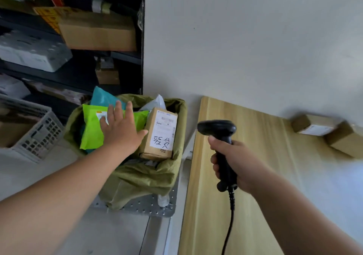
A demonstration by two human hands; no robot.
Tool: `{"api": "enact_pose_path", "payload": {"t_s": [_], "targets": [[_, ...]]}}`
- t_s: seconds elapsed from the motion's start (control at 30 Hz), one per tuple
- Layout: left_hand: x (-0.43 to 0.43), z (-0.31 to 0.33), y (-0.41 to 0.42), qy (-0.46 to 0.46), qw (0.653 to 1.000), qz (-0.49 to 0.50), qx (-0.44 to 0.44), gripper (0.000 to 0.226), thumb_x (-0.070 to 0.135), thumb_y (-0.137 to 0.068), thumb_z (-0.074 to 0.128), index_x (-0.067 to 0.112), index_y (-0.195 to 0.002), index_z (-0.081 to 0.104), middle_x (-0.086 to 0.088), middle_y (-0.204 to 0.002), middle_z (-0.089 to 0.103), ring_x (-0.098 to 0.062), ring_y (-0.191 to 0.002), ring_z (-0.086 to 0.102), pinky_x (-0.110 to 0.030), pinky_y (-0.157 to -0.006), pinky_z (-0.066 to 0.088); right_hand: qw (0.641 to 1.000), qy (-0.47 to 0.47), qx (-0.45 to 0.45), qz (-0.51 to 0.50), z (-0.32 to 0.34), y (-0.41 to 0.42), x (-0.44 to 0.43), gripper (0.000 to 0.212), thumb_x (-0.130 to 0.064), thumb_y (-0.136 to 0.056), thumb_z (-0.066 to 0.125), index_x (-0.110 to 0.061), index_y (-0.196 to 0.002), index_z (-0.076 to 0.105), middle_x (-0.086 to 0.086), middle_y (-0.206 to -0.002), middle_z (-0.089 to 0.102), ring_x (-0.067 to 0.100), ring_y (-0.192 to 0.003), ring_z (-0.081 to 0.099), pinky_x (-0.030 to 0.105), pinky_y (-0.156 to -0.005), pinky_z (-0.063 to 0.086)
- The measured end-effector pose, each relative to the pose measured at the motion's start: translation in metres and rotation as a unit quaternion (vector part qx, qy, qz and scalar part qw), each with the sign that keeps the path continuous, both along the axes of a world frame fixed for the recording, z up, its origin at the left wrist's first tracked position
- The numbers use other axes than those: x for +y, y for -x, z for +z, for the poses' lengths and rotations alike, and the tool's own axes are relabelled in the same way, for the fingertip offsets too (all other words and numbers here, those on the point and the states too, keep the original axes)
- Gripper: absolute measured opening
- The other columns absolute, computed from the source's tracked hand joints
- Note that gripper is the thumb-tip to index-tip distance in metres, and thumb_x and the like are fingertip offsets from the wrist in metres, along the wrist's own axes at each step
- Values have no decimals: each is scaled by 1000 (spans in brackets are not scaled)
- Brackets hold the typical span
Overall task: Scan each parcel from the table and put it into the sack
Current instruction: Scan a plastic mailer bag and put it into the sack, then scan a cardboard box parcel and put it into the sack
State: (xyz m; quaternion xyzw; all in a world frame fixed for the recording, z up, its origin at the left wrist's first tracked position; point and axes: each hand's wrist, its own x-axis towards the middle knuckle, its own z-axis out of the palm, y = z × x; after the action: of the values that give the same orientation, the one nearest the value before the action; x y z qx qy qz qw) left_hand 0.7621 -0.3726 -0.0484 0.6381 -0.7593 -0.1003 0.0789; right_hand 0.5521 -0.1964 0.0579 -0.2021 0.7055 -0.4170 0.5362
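An olive-green sack (149,174) stands open left of the wooden table (255,176). Inside lie a bright green mailer (91,131), a teal mailer (102,96), a white bag (155,103) and a labelled cardboard box (160,133). My left hand (120,127) hovers over the green mailer with straight, spread fingers, holding nothing. My right hand (233,162) grips the handle of a black barcode scanner (218,130) above the table's left part; its cable hangs down. Two cardboard parcels (312,126) (345,140) lie at the table's far right by the wall.
The sack sits on a perforated metal cart platform (149,207). A grey plastic crate (37,133) stands to its left. Dark shelves (78,72) with cardboard boxes and white packs rise behind. A white wall (245,38) backs the table.
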Motion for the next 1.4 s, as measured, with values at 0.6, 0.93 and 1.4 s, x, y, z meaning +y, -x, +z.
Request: {"api": "enact_pose_path", "payload": {"t_s": [0.6,0.93,1.4], "targets": [[239,74,347,9,950,-311,12,79,59,-87,51,16,-148,28,-8,-148,41,-27,-135,36,-37,-109,29,983,49,42,-170,16,305,247,29,-36,-87,73,-13,-97,58,3,-56,60,17,-45,53,27,-45,46],[298,71,562,-6,957,-289,-6,76,57,-87,53,17,-147,29,-9,-146,41,-28,-134,36,-38,-106,31,984,26,62,-166,9,503,313,30,-36,-89,71,-10,-99,58,0,-52,60,14,-42,54,26,-44,47],[195,25,691,30,966,-236,-103,76,51,-82,64,15,-142,34,-8,-143,41,-31,-131,38,-41,-102,34,981,46,-48,-182,-76,572,249,26,-37,-91,67,-12,-94,59,3,-63,56,16,-49,52,29,-51,48]]}}
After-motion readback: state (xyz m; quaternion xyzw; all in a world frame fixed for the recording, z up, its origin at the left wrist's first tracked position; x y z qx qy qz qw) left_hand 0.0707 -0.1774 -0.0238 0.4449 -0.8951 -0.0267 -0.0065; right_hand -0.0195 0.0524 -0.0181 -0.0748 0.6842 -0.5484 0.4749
